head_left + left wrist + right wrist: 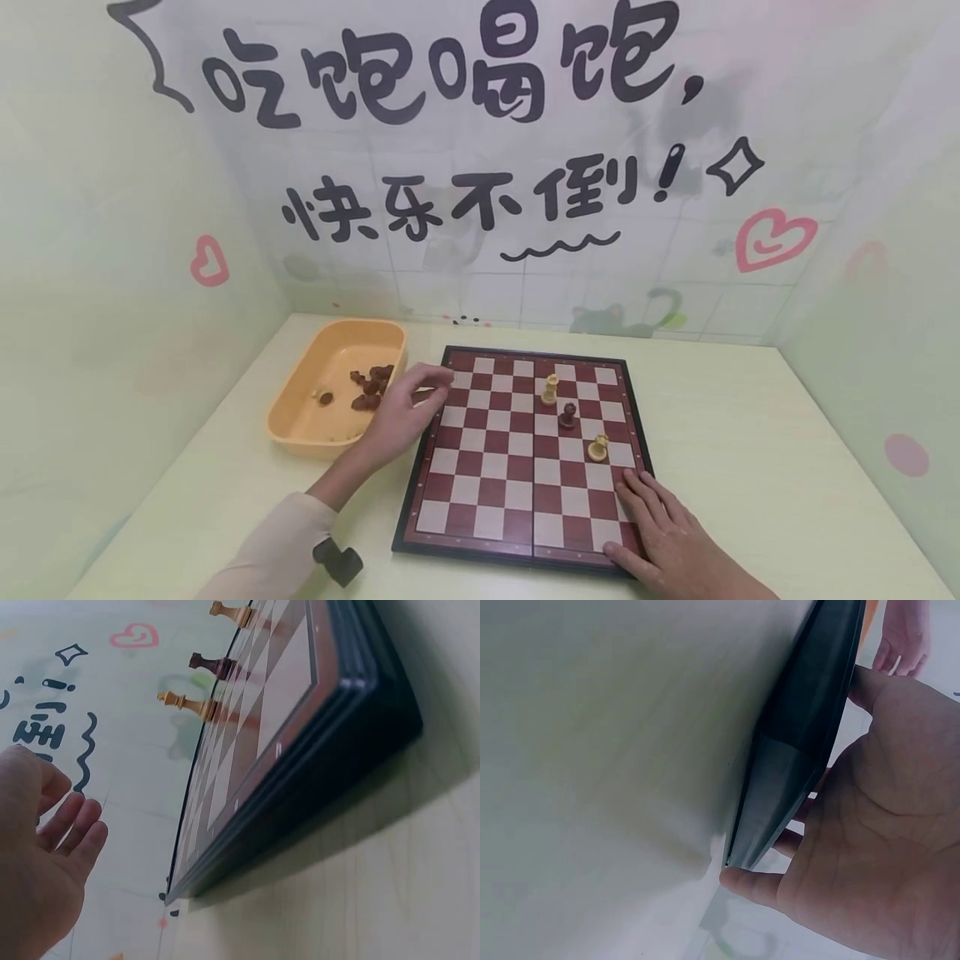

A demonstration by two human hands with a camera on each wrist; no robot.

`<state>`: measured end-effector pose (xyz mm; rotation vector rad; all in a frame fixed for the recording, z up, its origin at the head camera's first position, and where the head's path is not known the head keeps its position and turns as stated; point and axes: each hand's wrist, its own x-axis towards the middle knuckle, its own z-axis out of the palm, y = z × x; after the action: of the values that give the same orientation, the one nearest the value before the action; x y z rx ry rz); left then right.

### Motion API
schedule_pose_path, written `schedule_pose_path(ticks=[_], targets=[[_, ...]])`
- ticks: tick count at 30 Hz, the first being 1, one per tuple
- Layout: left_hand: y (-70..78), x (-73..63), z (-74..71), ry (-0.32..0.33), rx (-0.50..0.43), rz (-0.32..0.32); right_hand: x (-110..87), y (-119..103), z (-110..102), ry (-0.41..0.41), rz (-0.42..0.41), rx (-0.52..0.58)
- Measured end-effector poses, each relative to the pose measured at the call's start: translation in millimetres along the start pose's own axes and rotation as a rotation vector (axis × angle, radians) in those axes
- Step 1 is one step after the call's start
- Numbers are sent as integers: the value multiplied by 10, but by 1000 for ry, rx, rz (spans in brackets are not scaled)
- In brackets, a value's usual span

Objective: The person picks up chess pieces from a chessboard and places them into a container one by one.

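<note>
We see the left hand [397, 417], grip loosely released, at the left edge of the chessboard [495, 467]; the right hand [667, 529], grip likewise relaxed, rests along its right edge

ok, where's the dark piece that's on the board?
In the head view, the dark chess piece stands on the right half of the chessboard, between the farther light piece and the nearer light piece by the right hand.
</note>
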<state>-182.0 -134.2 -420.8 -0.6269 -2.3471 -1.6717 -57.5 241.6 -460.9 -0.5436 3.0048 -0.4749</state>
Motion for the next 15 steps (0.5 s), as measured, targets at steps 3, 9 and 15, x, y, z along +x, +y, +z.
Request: schedule_pose_path(ticks=[3, 9, 15], targets=[[17, 14, 60, -11, -11, 17, 6, -5, 1, -2, -3, -2], [32, 41, 143, -22, 4, 5, 0, 6, 11, 24, -17, -18], [45, 57, 207, -47, -15, -20, -1, 17, 30, 37, -21, -24]])
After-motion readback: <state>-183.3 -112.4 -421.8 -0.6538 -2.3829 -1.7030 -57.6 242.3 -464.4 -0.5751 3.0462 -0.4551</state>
